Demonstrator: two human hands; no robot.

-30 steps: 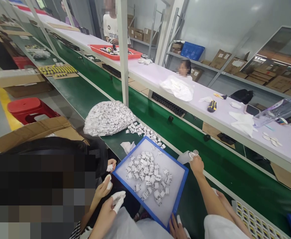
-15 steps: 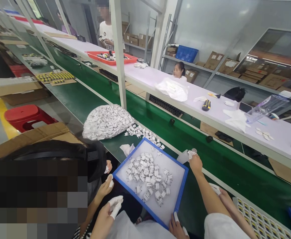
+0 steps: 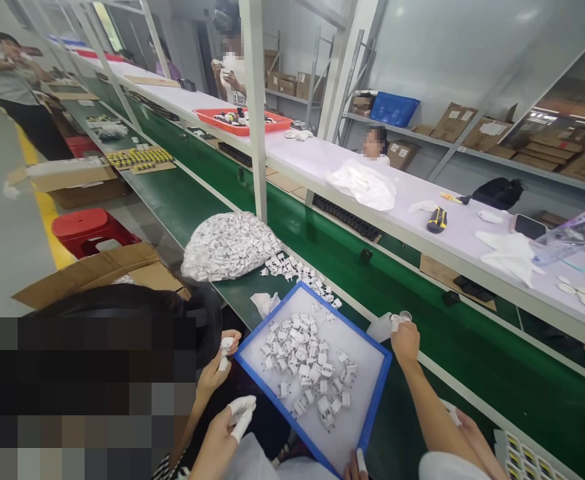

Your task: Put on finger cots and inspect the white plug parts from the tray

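My left hand (image 3: 228, 425) is raised left of the blue-rimmed tray (image 3: 380, 381), its white-covered thumb and finger pinched together. Anything between those tips is too small to make out. Past the tray's right corner, my right hand (image 3: 406, 343) has its fingers closed on a small translucent container (image 3: 380, 328). Many white plug-like parts (image 3: 300, 343) lie heaped inside the tray. Beyond its far corner are more loose white parts (image 3: 300, 272) and a clear bag packed with such parts (image 3: 230, 247).
A co-worker's hands (image 3: 217, 375) are close on the left. Another hand (image 3: 356, 467) touches the tray's near corner. A further co-worker's hand (image 3: 465, 427) is beyond my right forearm. A white upright (image 3: 256, 133) and raised shelf (image 3: 317, 160) border the green bench (image 3: 167, 217).
The view has shifted left, so the bench and tray appear further right. The co-worker's hands at left have come closer together. My hands keep much the same poses.
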